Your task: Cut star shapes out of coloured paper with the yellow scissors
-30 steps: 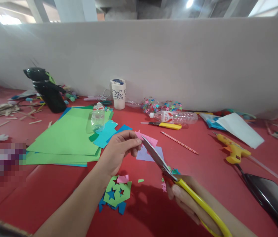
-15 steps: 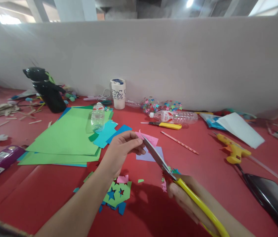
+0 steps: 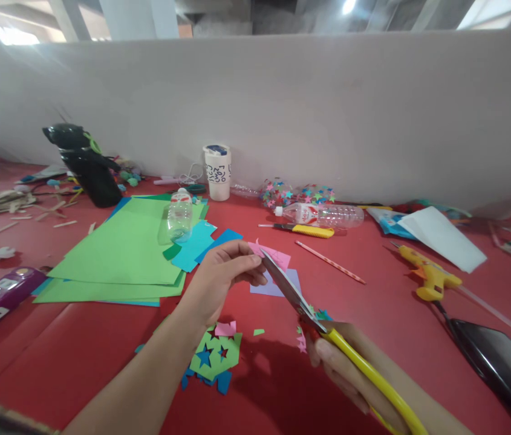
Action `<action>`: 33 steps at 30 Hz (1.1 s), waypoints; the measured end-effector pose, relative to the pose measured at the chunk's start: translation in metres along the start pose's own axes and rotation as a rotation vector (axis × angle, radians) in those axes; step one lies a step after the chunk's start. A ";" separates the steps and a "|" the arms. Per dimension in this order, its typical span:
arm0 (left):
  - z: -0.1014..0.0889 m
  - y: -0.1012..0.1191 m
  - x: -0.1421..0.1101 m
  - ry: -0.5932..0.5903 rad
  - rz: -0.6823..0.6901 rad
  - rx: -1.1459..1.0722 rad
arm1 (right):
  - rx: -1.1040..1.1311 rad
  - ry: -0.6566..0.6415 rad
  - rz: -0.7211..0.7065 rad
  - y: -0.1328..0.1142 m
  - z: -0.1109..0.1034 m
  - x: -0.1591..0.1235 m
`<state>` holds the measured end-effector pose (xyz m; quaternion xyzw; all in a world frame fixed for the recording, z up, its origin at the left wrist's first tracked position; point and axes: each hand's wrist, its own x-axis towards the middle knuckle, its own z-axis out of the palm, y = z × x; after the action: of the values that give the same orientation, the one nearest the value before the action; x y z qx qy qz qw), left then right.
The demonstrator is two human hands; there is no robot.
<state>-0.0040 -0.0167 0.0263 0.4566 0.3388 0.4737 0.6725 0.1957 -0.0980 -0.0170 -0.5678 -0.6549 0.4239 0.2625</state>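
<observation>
"Where's the pink paper (image 3: 279, 256)?"

"Near the middle of the red table (image 3: 101, 338). At nine o'clock from it, the left hand (image 3: 224, 269) bends in, thumb and finger pinching its edge."

"And the right hand (image 3: 342, 365)?"

"Down at five o'clock, fingers curled around the yellow scissors (image 3: 366, 367). The blades point to eleven."

From the person's head, the single view faces forward and down over the red table (image 3: 78, 347), left hand (image 3: 216, 278) and right hand (image 3: 341, 367) near, pale wall (image 3: 373, 121) across the far side
</observation>
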 end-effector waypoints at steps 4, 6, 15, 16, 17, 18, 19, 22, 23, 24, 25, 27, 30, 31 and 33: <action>0.000 0.000 0.000 -0.003 0.006 -0.001 | 0.019 -0.066 -0.005 -0.006 -0.001 -0.004; 0.000 0.000 0.000 -0.002 0.009 0.000 | 0.013 -0.028 0.048 -0.013 -0.002 -0.009; 0.001 0.000 0.001 0.009 0.007 0.017 | 0.018 0.021 0.007 -0.021 0.000 -0.007; 0.000 0.000 0.001 0.011 0.006 0.019 | 0.021 0.023 0.004 -0.020 0.001 -0.006; 0.000 0.000 0.001 0.014 0.005 0.020 | 0.019 0.030 0.005 -0.020 0.001 -0.006; 0.000 0.000 0.001 0.014 0.003 0.022 | 0.018 0.032 0.008 -0.021 0.001 -0.006; 0.000 0.000 0.001 0.013 0.001 0.025 | 0.017 0.039 0.010 -0.021 0.001 -0.006; 0.000 -0.001 0.001 0.010 -0.003 0.034 | 0.051 -0.009 0.077 -0.023 0.000 -0.010; 0.000 0.000 0.000 0.009 -0.003 0.036 | 0.071 -0.027 0.109 -0.024 -0.001 -0.011; 0.000 0.000 0.000 0.009 -0.002 0.038 | 0.093 -0.044 0.141 -0.024 -0.001 -0.012; 0.000 0.001 0.000 0.011 -0.003 0.041 | 0.111 -0.055 0.169 -0.025 -0.001 -0.013; 0.000 0.002 -0.001 0.013 -0.003 0.050 | 0.137 -0.053 0.203 -0.025 -0.002 -0.014; -0.001 0.004 0.000 -0.002 -0.008 0.075 | 0.146 -0.033 0.225 -0.027 -0.002 -0.014; -0.002 0.005 0.000 -0.010 -0.010 0.084 | 0.142 -0.020 0.218 -0.028 -0.002 -0.014; -0.003 0.006 0.000 -0.026 -0.017 0.105 | 0.128 -0.003 0.200 -0.029 -0.002 -0.013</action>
<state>-0.0090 -0.0145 0.0311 0.4946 0.3582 0.4435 0.6560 0.1853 -0.1101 0.0111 -0.6119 -0.5668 0.4899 0.2535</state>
